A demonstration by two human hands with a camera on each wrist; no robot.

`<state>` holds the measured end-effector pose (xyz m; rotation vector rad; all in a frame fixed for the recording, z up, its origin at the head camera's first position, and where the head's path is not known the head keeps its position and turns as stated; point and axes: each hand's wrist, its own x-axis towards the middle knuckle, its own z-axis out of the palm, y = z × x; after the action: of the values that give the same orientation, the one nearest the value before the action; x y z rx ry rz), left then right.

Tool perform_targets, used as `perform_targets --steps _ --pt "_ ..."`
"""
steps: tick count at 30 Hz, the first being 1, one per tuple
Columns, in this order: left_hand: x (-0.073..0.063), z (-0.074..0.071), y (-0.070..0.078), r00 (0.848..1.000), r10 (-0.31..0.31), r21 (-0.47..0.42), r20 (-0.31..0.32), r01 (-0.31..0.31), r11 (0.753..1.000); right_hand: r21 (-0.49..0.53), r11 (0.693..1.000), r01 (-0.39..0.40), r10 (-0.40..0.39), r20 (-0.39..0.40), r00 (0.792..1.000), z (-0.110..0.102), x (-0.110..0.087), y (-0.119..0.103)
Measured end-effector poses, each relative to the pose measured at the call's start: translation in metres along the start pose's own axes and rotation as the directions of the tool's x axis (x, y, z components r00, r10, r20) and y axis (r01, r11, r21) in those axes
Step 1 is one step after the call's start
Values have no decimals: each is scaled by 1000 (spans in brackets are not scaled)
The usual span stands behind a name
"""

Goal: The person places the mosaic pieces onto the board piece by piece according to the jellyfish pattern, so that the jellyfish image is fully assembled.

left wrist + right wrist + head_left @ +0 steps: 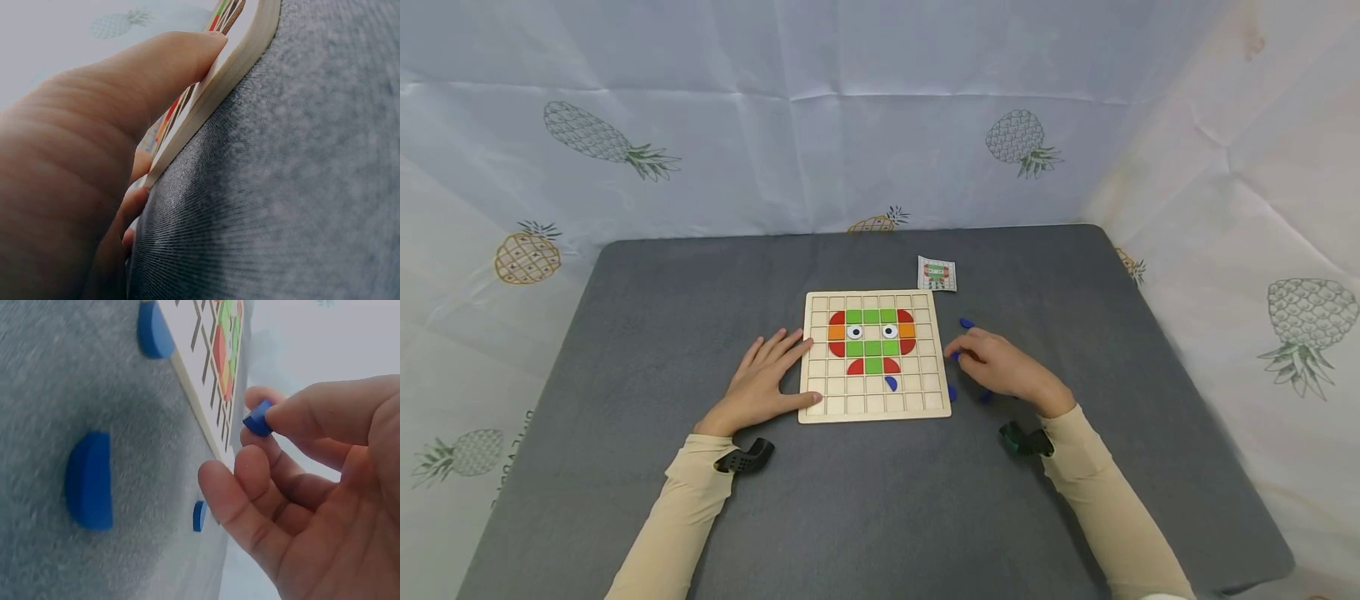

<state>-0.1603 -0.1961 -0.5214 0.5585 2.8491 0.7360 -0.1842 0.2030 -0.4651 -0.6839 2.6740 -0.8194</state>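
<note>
A pale wooden grid board (925,400) lies mid-table, bearing red, green and orange pieces and two eye discs arranged in a pattern. Below them, one blue half-round piece (891,383) sits on the grid. My left hand (756,387) is spread at the board's left side, its thumb and fingertips resting on the frame. To the right of the board, my right hand (1006,367) pinches a small blue piece (257,418) between thumb and finger, above the tabletop. Loose blue half-round pieces lie around that hand, one (89,481) nearest in the right wrist view.
A small printed card (937,274) with a similar colored pattern lies just beyond the board's top right corner. Another blue half-round (155,331) is against the board's right edge. Grey cloth covers the table (865,508); a pineapple-print curtain (820,158) hangs behind it.
</note>
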Motion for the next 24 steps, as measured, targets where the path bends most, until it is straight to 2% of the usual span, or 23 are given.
perform_targets --steps 7,12,20,24 --pt "0 0 0 1000 -2 3 1 2 1000 33 999 33 -33 4 999 2 5 -11" --pt "0 -1 0 1000 0 -5 2 0 1000 74 997 28 -28 9 1000 5 10 -20" --pt "0 -1 1 1000 1 -6 2 -1 1000 122 992 37 -47 84 995 13 16 -31" --pt "0 -1 1 1000 -1 -9 4 1 1000 120 993 19 -32 108 994 19 19 -34"
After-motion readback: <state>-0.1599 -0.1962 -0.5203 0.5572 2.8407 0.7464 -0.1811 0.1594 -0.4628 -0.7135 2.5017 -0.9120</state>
